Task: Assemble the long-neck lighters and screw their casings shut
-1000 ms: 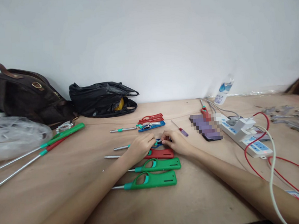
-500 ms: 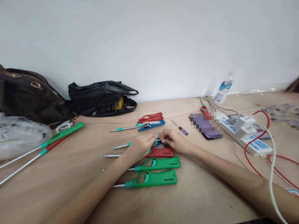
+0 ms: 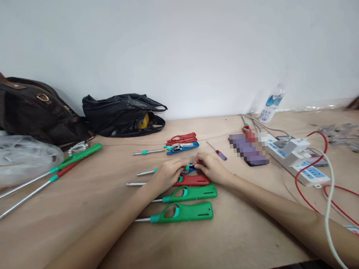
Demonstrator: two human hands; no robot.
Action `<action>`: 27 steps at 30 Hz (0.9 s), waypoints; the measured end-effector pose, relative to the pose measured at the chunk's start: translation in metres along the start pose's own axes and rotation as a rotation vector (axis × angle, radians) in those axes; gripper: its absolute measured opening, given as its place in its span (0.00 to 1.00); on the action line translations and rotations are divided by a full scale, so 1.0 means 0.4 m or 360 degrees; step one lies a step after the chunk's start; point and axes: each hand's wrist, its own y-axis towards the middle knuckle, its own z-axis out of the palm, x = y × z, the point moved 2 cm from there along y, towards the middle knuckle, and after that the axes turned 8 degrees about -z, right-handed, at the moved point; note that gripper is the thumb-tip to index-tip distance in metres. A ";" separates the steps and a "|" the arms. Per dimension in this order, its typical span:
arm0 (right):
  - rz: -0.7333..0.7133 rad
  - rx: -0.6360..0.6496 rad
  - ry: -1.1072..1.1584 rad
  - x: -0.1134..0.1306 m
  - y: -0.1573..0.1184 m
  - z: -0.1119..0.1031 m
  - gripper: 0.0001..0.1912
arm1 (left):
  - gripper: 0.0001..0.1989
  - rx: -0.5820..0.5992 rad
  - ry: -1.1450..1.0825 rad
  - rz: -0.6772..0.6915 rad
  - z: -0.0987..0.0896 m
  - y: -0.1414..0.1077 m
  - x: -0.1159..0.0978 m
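Between my two hands lies a blue gas lighter (image 3: pixel 190 171) with its casing open and small inner parts showing. The fingers of my left hand (image 3: pixel 171 174) are closed on its trigger end, beside the metal tube. Opposite, my right hand (image 3: pixel 212 168) pinches at the dark parts in the handle; the exact piece is covered by the fingertips. Just nearer to me lie a red lighter (image 3: pixel 195 180) and two green lighters (image 3: pixel 199 192), partly under my left forearm. Beyond my hands is another opened blue lighter (image 3: pixel 183 148) with red casing halves (image 3: pixel 182 138).
A small screwdriver (image 3: pixel 217 151) lies right of the opened lighter, then a phone (image 3: pixel 249 151) and a white power strip (image 3: pixel 310 176) with cables. At left are long lighters (image 3: pixel 75 158), a clear plastic bag (image 3: pixel 20 159), a black bag (image 3: pixel 119 116) and a brown bag (image 3: pixel 41 112).
My fingertips have shifted slightly over the blue lighter's inner parts, and my right fingers have come a little lower over them. The view has tilted slightly; the other things lie as before.
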 end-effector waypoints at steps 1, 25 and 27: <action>-0.0008 -0.0010 -0.0001 -0.001 -0.001 0.001 0.07 | 0.10 -0.0016 -0.0016 0.0002 -0.001 -0.003 0.002; -0.0005 -0.0107 0.0059 0.002 -0.005 0.005 0.07 | 0.16 -0.0138 -0.0130 -0.0090 -0.035 -0.006 0.001; -0.0010 -0.0116 0.0047 0.000 -0.005 0.007 0.07 | 0.16 -0.0139 -0.0127 -0.0095 -0.034 -0.006 0.002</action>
